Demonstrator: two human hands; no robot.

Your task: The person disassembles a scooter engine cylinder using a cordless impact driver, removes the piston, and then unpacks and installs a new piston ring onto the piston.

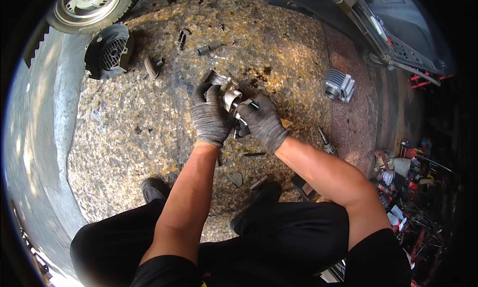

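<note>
Head view: both gloved hands, left hand [210, 115] and right hand [263, 121], grasp (forearms converging) metal engine part [226, 90].

A finned metal cylinder [339, 85] is lying near the pebbled floor's [139, 122] right edge; a black fan cover [108, 51] is sitting far left, beside a scooter wheel [92, 5] at the top-left corner.

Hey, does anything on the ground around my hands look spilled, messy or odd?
Yes. Dark blotches that look like oil stain the speckled floor just beyond the metal part held in your gloved left hand and right hand. Loose parts lie scattered about: a finned cylinder, a black fan cover, a bolt.
</note>
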